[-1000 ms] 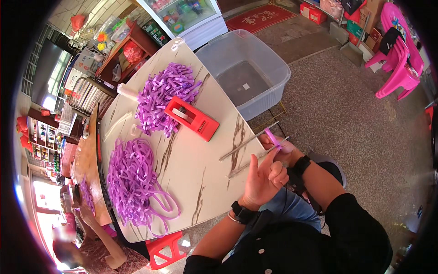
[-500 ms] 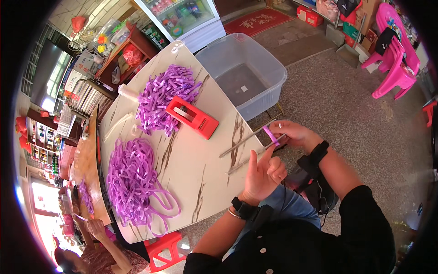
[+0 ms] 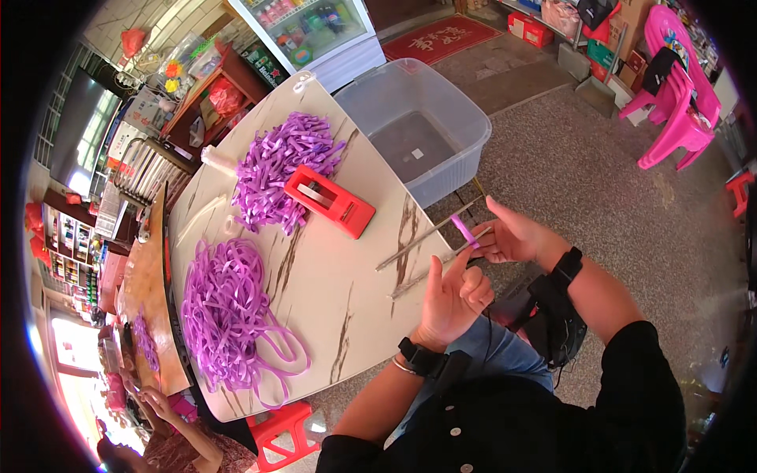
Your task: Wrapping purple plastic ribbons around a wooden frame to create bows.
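Note:
Two thin metal rods [image 3: 418, 246] stick out side by side past the right edge of the marbled table. A short purple ribbon [image 3: 464, 230] spans them near their outer ends. My left hand [image 3: 457, 302] has its thumb raised, its index finger stretched to the ribbon's lower end and its other fingers curled. Across from it, my right hand [image 3: 516, 236] has its thumb lifted away, with its fingertips beside the lower rod and the ribbon. Neither hand visibly grips anything. On the table lie a heap of short purple ribbon pieces [image 3: 288, 162], a red tape dispenser [image 3: 347, 217] and a tangle of long purple ribbon [image 3: 229, 307].
A clear plastic tub [image 3: 465, 162] stands against the table's far right side. Pink plastic chairs [image 3: 682, 118] are at the far right, and a red stool [image 3: 284, 433] is at the near left. A co-worker's hand [image 3: 158, 402] is by the wooden table [image 3: 150, 276].
My right thumb has lifted off the ribbon and the right fingers have opened. My left hand stays nearly in place. The co-worker's hands have moved slightly lower.

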`<state>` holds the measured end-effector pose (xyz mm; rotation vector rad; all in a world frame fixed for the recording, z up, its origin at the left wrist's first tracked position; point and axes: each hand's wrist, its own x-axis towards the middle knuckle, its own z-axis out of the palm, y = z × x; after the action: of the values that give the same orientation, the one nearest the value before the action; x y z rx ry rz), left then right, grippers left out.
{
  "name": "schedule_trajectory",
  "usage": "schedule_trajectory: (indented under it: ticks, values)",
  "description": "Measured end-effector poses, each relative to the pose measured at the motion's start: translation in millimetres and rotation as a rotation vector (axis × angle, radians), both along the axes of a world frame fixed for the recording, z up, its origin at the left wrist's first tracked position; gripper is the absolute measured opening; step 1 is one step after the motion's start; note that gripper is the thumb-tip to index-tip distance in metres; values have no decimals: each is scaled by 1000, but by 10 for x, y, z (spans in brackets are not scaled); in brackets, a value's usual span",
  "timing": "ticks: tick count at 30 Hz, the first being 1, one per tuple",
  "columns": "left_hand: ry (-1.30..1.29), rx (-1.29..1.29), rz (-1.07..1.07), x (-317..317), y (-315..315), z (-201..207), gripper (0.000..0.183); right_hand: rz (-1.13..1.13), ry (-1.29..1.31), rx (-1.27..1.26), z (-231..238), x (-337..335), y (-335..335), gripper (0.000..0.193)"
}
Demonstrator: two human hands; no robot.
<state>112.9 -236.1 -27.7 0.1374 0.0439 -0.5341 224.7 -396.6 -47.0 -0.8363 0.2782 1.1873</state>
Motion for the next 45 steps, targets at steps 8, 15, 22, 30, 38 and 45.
schedule_trajectory:
  ticks: [8, 15, 22, 30, 38, 45]
  values:
    - [-8, 15, 2, 3, -16, 0, 56, -49, -252, -186, -42, 70, 50, 24]
    - [-36, -8, -4, 3, -9, -33, 54, -82, -375, -354, 230, 81, 67, 17]
    - [-32, -4, 1, -5, 3, -39, 54, -66, -647, -433, 339, 32, 110, 17]
    - [-21, 32, 5, 4, -13, -20, 59, -54, -544, -310, 124, 41, 15, 16]
    - [-34, 23, -4, 13, -16, -32, 59, -48, -289, -161, -288, 69, 32, 13]
    - [-20, 42, -14, 29, -3, -9, 60, -17, -31, 208, -439, -19, 180, 12]
